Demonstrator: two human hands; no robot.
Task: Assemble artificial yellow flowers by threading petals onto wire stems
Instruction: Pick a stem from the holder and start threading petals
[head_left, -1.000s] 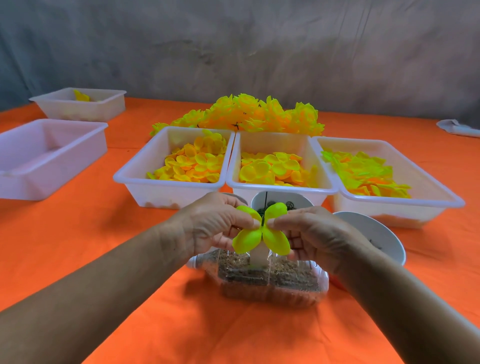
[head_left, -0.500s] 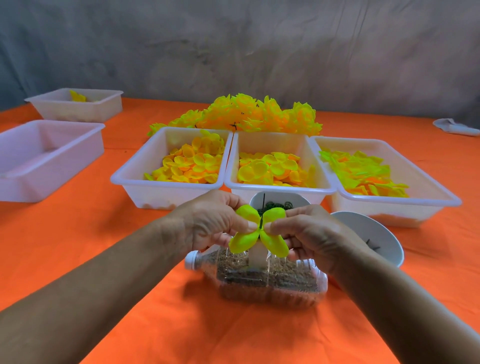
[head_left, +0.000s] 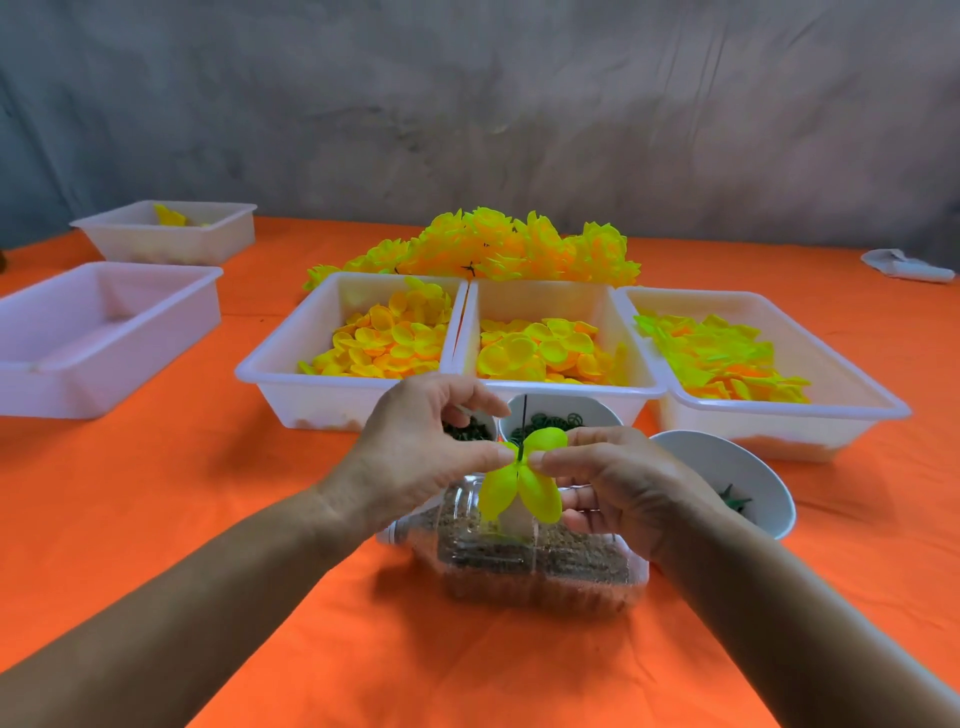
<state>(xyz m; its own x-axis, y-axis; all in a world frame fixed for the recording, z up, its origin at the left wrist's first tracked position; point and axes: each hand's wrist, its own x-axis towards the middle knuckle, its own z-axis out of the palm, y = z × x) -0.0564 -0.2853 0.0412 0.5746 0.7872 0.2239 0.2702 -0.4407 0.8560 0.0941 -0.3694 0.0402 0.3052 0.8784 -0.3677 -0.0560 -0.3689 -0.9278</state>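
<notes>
Fingers of the left hand and right hand pinch the petal piece on its upright wire stem; no readable writing.

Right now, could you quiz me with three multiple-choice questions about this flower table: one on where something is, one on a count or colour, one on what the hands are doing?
1. Where does the pile of finished flowers lie?
A. Behind the filled trays
B. Inside the clear bottle
C. In the near left tray

2. How many white trays side by side in the middle hold loose petals?
A. One
B. Three
C. Five

3. What are the hands doing?
A. Both rest flat on the cloth
B. Both pinch the petal piece on the wire
C. One lifts a tray

Answers:
1 A: the pile sits past the trays' far rims.
2 B: left tray, middle tray, right tray.
3 B: left hand and right hand meet at the green-yellow petal piece on the dark wire.
</notes>
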